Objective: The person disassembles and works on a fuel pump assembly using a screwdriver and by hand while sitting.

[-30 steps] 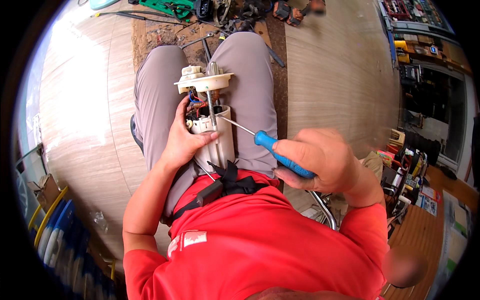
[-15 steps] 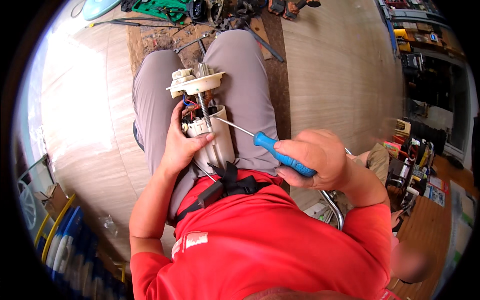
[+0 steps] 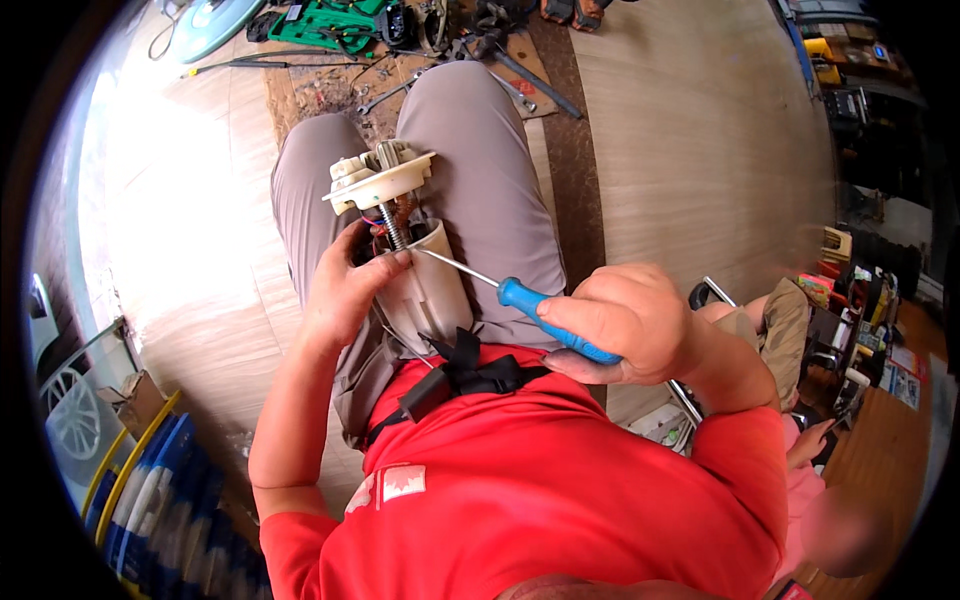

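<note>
A white plastic fuel pump module (image 3: 440, 295) stands tilted in my lap, between my thighs. Its round cream flange (image 3: 385, 185) sits above the body on a spring-wrapped rod (image 3: 391, 226), with coloured wires beneath. My left hand (image 3: 345, 280) grips the module on its left side, the thumb near the foot of the spring and the fingers partly hidden behind. My right hand (image 3: 630, 325) is closed round the blue handle of a screwdriver (image 3: 525, 298). The shaft points left, and its tip meets the upper rim of the white body, close to my left thumb.
Beyond my knees, a stained cardboard sheet (image 3: 320, 95) carries wrenches (image 3: 385, 93), a green tool case (image 3: 325, 22) and dark parts. Blue and yellow bins (image 3: 150, 490) stand at lower left. Another person (image 3: 790, 330) sits at right beside a cluttered wooden bench (image 3: 880, 440).
The view has shifted slightly. My left thumb has moved up toward the spring's foot, and the module leans a little more. The screwdriver tip stays at the body's rim.
</note>
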Motion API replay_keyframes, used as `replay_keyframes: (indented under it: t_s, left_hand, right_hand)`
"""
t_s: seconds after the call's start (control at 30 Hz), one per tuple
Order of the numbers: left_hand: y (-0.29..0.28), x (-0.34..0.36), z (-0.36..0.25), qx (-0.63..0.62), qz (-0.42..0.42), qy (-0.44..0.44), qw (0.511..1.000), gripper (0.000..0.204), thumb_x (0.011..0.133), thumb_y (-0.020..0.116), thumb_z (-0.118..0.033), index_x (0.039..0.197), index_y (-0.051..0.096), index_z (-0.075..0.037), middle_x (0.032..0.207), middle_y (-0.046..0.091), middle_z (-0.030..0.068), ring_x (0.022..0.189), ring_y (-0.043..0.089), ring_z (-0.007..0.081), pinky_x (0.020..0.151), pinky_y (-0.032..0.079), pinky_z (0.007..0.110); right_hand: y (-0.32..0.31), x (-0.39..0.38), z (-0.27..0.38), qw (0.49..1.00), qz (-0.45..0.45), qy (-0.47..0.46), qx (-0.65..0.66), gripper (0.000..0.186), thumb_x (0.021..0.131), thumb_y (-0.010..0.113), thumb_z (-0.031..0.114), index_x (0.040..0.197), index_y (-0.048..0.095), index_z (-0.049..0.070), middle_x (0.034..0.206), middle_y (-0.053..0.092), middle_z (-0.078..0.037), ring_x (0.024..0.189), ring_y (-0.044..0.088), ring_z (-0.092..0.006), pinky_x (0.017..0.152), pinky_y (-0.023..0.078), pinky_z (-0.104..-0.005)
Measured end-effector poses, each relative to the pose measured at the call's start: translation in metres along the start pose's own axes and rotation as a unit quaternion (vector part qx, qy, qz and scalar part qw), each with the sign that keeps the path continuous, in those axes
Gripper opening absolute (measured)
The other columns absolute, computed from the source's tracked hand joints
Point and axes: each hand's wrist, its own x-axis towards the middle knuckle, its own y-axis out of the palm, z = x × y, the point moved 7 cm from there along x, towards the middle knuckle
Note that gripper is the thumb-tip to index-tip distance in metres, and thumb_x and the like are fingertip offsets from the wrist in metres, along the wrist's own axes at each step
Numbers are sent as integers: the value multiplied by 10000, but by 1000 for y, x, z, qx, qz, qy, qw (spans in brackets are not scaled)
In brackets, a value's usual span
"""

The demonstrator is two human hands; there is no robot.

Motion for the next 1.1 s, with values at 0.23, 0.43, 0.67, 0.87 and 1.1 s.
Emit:
replay_keyframes:
  t_s: [0.23, 0.43, 0.67, 0.87, 1.1]
  left_hand:
    - [9, -6, -2, -13, -91, 61, 994, 583, 827, 679, -181, 1311, 488, 84, 1168, 611, 125, 1053, 560, 180, 948, 445, 299]
    - [15, -9, -1, 14, -129, 77, 989, 544, 828, 659, -180, 1277, 501, 84, 1141, 617, 125, 1004, 574, 183, 909, 468, 303]
    - [17, -10, -4, 27, -159, 99, 982, 551, 821, 655, -202, 1265, 513, 93, 1116, 619, 116, 984, 565, 171, 901, 461, 297]
    - [17, -11, 1, 15, -157, 105, 982, 555, 820, 651, -206, 1268, 516, 92, 1118, 620, 116, 997, 560, 170, 906, 455, 294]
    - [16, -10, 1, 10, -171, 112, 979, 511, 829, 639, -197, 1242, 540, 87, 1029, 622, 89, 909, 561, 152, 840, 465, 284]
  right_hand:
    - [0, -10, -5, 999, -40, 10, -2, 434, 708, 846, 190, 1065, 661, 27, 701, 562, -64, 565, 573, -243, 499, 464, -351]
    - [-10, -27, -40, 967, -119, 176, 142, 309, 812, 760, 117, 1073, 655, -11, 812, 662, -97, 671, 633, -173, 596, 498, -297]
    - [-5, -44, -76, 906, -132, 314, 252, 260, 902, 682, 163, 1086, 653, -18, 829, 630, -23, 713, 557, -69, 628, 449, -221]
    - [-13, -30, -81, 923, -71, 292, 241, 261, 851, 710, 103, 1089, 663, 8, 819, 645, -50, 699, 598, -110, 593, 462, -257]
    - [-11, -11, -39, 998, 47, -27, 20, 402, 716, 805, 67, 1093, 663, 51, 762, 571, -81, 630, 577, -267, 533, 451, -347]
